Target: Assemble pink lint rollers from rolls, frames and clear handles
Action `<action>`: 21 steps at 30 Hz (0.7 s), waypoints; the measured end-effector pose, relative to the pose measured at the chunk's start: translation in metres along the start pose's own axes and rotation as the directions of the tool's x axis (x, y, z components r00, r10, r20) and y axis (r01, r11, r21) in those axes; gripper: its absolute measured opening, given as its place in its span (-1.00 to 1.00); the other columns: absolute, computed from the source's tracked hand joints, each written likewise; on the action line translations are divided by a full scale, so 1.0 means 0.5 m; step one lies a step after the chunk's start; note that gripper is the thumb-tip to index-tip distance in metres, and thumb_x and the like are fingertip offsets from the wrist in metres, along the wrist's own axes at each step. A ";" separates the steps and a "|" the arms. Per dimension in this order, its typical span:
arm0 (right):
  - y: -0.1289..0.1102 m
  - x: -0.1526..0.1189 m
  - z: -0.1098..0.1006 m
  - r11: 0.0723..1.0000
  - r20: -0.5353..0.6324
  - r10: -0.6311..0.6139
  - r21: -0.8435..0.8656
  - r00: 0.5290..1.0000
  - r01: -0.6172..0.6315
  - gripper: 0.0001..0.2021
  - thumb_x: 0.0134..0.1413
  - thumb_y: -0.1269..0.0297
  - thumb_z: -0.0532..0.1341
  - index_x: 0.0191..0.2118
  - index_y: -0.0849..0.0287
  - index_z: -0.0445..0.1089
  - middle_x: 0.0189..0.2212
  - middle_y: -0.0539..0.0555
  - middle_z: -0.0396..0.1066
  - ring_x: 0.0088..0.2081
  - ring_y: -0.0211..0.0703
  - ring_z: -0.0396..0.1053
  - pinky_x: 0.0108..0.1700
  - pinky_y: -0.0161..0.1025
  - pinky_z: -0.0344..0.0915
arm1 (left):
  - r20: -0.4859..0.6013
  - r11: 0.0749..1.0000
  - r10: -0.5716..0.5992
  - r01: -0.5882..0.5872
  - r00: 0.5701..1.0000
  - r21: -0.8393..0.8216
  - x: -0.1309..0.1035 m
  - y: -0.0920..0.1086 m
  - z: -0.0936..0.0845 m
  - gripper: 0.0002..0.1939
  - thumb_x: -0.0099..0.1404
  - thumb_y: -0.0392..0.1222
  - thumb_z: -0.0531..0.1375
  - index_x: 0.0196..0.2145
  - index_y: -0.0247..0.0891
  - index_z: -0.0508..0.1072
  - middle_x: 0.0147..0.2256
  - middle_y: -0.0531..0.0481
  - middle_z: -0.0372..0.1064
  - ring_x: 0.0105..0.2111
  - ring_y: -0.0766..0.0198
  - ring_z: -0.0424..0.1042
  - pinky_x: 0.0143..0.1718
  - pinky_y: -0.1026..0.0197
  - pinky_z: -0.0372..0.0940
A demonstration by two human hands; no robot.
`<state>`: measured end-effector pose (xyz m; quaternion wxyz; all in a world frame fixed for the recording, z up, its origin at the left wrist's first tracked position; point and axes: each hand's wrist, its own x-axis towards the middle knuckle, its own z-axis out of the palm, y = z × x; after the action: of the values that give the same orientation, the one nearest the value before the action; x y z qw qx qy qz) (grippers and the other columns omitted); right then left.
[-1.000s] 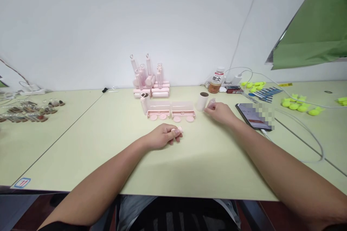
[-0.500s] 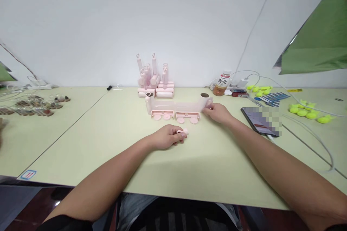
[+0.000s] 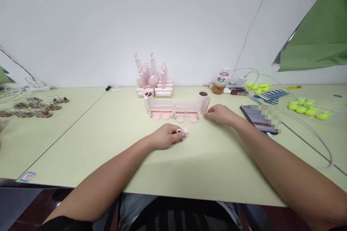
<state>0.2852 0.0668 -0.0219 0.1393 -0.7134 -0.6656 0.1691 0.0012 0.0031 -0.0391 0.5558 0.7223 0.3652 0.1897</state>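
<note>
In the head view, a plain white wall (image 3: 94, 25) fills the upper half of the frame above a pale green counter (image 3: 206, 173). Near the centre, the person's left hand (image 3: 166, 137) rests low on the counter, its grip closed with thumb and fingers pinching a small pink looped piece (image 3: 182, 131). Right of centre, the right hand (image 3: 221, 114) lies with fingertips at the foot of an upright translucent pink tube (image 3: 206, 105); whether its grip touches or holds the tube cannot be told. That tube stands against a white roll (image 3: 201, 104) with a dark hollow end. Between the rolls at centre, two open pink trays lie side by side, the left one (image 3: 161, 112) and the right one (image 3: 187, 114), with flat pink discs (image 3: 179, 119) in front. Upper centre, pink cases (image 3: 163, 92) are stacked against the wall. A labelled bottle (image 3: 221, 81) stands at upper right, and a phone (image 3: 251, 115) lies beyond the right hand.
</note>
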 end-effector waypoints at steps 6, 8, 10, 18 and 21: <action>-0.052 -0.104 -0.017 0.925 -0.047 -0.365 0.094 0.930 0.368 -0.78 0.05 0.12 0.22 -0.28 0.13 0.52 -0.47 0.04 0.47 -0.48 -0.18 0.31 -0.43 -0.27 0.13 | -0.039 0.999 0.037 -0.036 0.999 0.023 0.002 0.000 0.010 -0.46 0.21 0.30 0.15 -0.51 -0.28 0.30 -0.57 0.12 0.10 -0.59 0.44 0.02 -0.56 0.30 -0.05; -0.083 -0.142 0.007 0.790 0.069 -0.598 0.213 0.798 0.574 -0.68 0.03 0.13 0.28 -0.09 0.10 0.49 -0.34 0.05 0.51 -0.44 -0.18 0.33 -0.38 -0.27 0.19 | -0.042 0.997 0.061 -0.060 0.997 0.042 0.002 0.002 0.012 -0.46 0.22 0.29 0.15 -0.54 -0.27 0.23 -0.58 0.14 0.04 -0.57 0.43 -0.01 -0.55 0.29 -0.07; -0.110 -0.165 0.035 0.712 0.123 -0.697 0.234 0.706 0.662 -0.77 0.08 0.20 0.23 -0.14 0.11 0.51 -0.32 0.06 0.51 -0.40 -0.17 0.33 -0.34 -0.26 0.18 | -0.031 0.994 0.094 -0.092 0.995 0.053 0.003 0.003 0.015 -0.46 0.24 0.26 0.15 -0.56 -0.27 0.18 -0.57 0.15 -0.03 -0.55 0.43 -0.03 -0.53 0.29 -0.09; -0.058 -0.111 0.015 0.889 -0.076 -0.437 0.112 0.896 0.443 -0.85 -0.01 0.27 0.18 -0.40 0.15 0.49 -0.50 0.02 0.42 -0.44 -0.16 0.30 -0.39 -0.27 0.12 | -0.062 0.997 0.044 -0.040 0.997 0.063 0.004 -0.001 0.016 -0.59 0.27 0.16 0.16 -0.28 -0.29 0.44 -0.53 0.12 0.12 -0.54 0.40 0.07 -0.54 0.32 0.00; -0.001 -0.071 -0.008 0.987 -0.153 -0.150 0.036 0.977 0.157 -0.84 -0.05 0.29 0.19 -0.35 0.16 0.50 -0.46 0.04 0.48 -0.42 -0.14 0.36 -0.41 -0.28 0.14 | -0.053 0.994 0.033 -0.027 0.998 0.108 0.001 0.003 0.015 -0.63 0.26 0.12 0.17 -0.31 -0.30 0.47 -0.52 0.10 0.15 -0.53 0.39 0.11 -0.52 0.32 0.04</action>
<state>0.2844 0.0316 -0.0158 0.2185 -0.6669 -0.7023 0.1198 0.0070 -0.0015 -0.0400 0.5031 0.7511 0.3789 0.1977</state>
